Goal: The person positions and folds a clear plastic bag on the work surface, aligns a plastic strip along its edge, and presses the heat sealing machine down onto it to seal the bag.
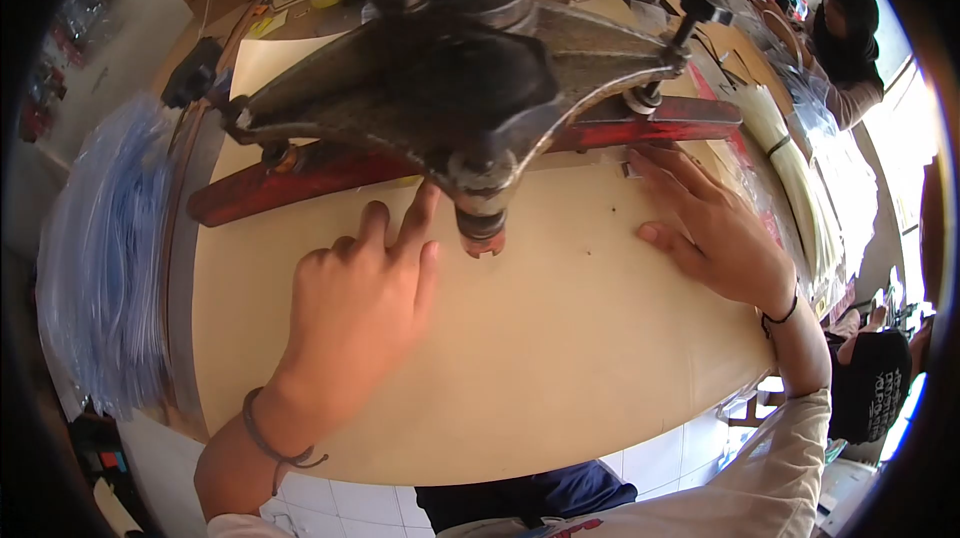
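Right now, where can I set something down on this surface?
The tan surface is bare between your left hand and right forearm, down to its near edge. Crowded: red bar and metal fixture farther off, plastic sheets left, pale strips right.
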`<control>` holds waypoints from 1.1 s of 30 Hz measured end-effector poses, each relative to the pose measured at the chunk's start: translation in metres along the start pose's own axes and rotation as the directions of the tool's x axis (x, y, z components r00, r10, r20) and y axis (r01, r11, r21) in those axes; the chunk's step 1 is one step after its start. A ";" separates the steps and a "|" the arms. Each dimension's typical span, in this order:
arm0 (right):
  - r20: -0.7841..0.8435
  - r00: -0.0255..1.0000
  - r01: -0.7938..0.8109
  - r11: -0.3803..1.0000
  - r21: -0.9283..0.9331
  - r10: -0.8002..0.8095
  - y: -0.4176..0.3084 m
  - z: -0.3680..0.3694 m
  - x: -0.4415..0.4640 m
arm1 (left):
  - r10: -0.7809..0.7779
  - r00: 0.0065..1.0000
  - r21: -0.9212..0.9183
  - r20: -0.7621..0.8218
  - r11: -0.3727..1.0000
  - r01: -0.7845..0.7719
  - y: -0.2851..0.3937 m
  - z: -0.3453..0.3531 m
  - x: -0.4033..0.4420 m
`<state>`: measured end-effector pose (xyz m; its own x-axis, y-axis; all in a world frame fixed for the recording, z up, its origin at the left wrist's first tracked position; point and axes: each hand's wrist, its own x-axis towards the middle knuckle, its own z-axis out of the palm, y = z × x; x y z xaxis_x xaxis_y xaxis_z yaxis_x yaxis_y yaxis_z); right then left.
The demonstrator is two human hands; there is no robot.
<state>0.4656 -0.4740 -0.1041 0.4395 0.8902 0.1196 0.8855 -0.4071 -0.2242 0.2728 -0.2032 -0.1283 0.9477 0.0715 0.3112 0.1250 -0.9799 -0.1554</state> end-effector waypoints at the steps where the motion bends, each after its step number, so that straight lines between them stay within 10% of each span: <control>1: 0.003 1.000 0.002 1.000 0.002 -0.002 0.000 0.000 0.000 | -0.004 1.000 -0.031 -0.011 0.999 0.004 -0.001 0.002 0.001; 33: 0.079 0.996 -0.038 0.998 -0.046 0.042 -0.004 -0.007 0.001 | -0.094 0.990 -0.264 0.103 0.957 0.118 -0.005 -0.002 0.008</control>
<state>0.4631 -0.4733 -0.0960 0.4628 0.8859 0.0331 0.8740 -0.4497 -0.1842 0.2789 -0.1978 -0.1235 0.9568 0.1821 0.2265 0.1541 -0.9787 0.1357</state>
